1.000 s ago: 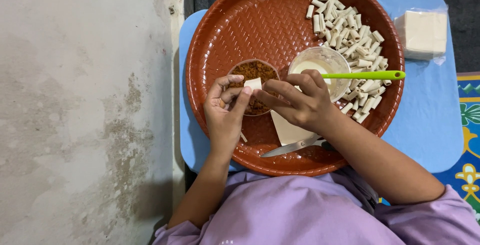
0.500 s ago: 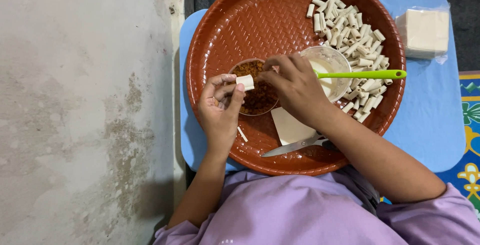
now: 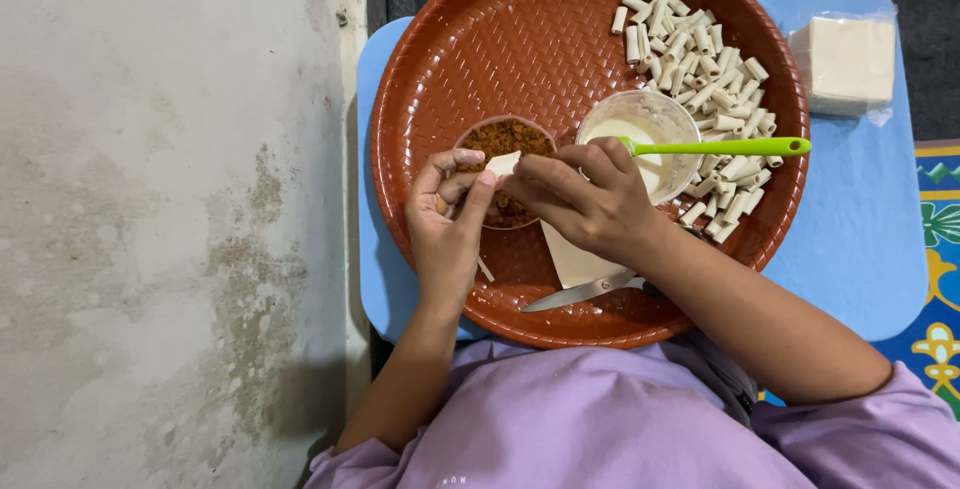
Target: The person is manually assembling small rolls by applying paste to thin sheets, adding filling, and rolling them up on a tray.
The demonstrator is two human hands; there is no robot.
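Where both hands pinch it, a small pale wrapper piece (image 3: 503, 163).

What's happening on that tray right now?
Both hands, the left hand and right hand, pinch a small pale wrapper piece over a bowl of brown filling on a round brown tray. Beside it stands a bowl of white liquid with a green spoon, a pile of small rolls, and a knife.
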